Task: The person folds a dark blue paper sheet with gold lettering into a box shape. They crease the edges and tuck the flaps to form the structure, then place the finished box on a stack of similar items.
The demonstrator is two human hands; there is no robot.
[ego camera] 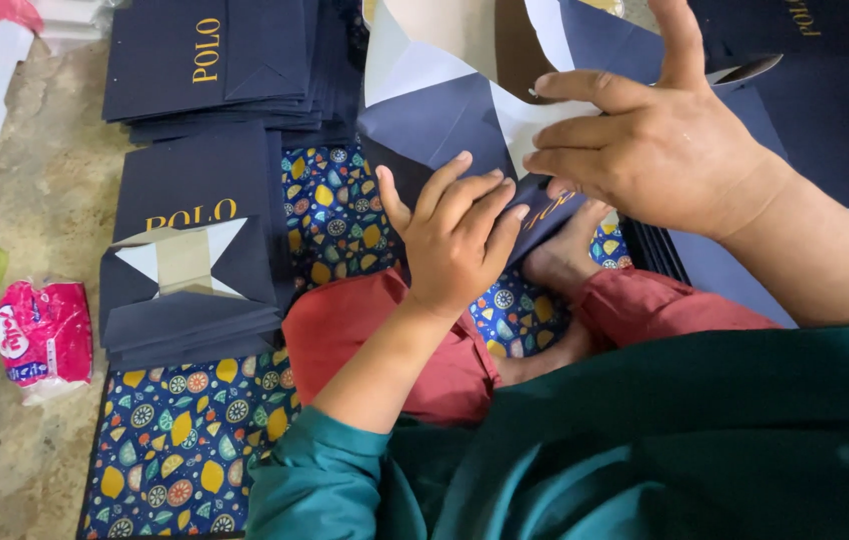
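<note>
Both hands work one navy paper bag [445, 125] held over the person's lap in the head view. Left hand [455, 235] lies palm-down on the bag's lower folded edge, fingers together and slightly curled, pressing the paper down; the thumb sticks out to its left. Right hand [645, 140], just beside and above it, rests on the bag's white inner flap, fingers bent and close together, the forefinger raised upward; whether it pinches the flap cannot be told. Under the left hand, a bare foot [565, 255] and red trousers [375, 330] show. To the left of the left hand lies a stack of folded navy bags [190, 270] on a patterned blue mat [185, 440], and another stack [215, 60] sits beyond it. Well apart, further left, a pink packet [43, 335] lies on the stone floor [45, 190]. Right of the right hand, more navy bags [835, 100] lie flat.
</note>
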